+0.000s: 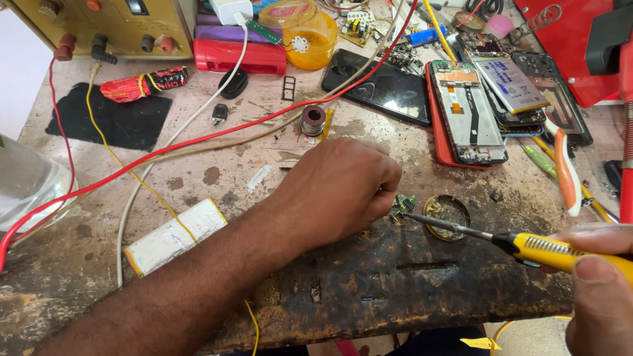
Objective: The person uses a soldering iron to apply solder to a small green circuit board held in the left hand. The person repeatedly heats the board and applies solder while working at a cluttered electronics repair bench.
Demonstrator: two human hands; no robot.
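Workbench (86,264) was a scarred, burn-blackened wooden top, totally buried in repair clutter, so the person had basically carved out a working spot at the near edge. Along the far edge sat a yellowish power supply (105,23), and its red lead (198,140) ran slack across the top toward the near left corner, probably just left where it fell. Toward the far right corner a stack of opened phones (468,112) lay face down with their boards showing, next to a black phone (386,86), parked out of the way but within reach. A white flat battery (175,237) lay near the left side of the near edge. The left hand (339,191) reached in across the bench, fingers curled down and pinched on a tiny green circuit board (403,203), I'd guess to pin it flat so it wouldn't skate around. The right hand (600,277), at the near right corner, was wrapped closed around a yellow-handled soldering iron (521,244), held low and nearly flat so the tip met the board. A small round flux tin (448,216) sat just beside the board, handy for dipping.
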